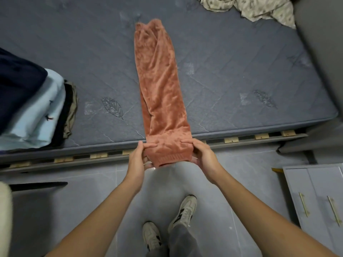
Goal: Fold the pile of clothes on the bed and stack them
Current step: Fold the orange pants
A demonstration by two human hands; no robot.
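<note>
Fleece trousers (161, 89) showing fuzzy, plush orange pile, mattress (232, 71) wearing matt quilted blue cloth, bed slats (231, 140) showing bare pale wood, floor (92, 201) gleaming faintly as smooth grey tile

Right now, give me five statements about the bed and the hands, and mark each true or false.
1. Both hands grip the near end of the orange fleece trousers. True: the left hand and right hand pinch its two sides at the mattress edge.
2. The trousers are rolled into a ball. False: they lie stretched out lengthwise across the mattress.
3. A stack of folded clothes sits on the bed to the left. True.
4. The top garment of that stack is orange. False: it is dark navy, with light blue beneath.
5. A crumpled patterned cloth lies at the bed's far right corner. True.
</note>
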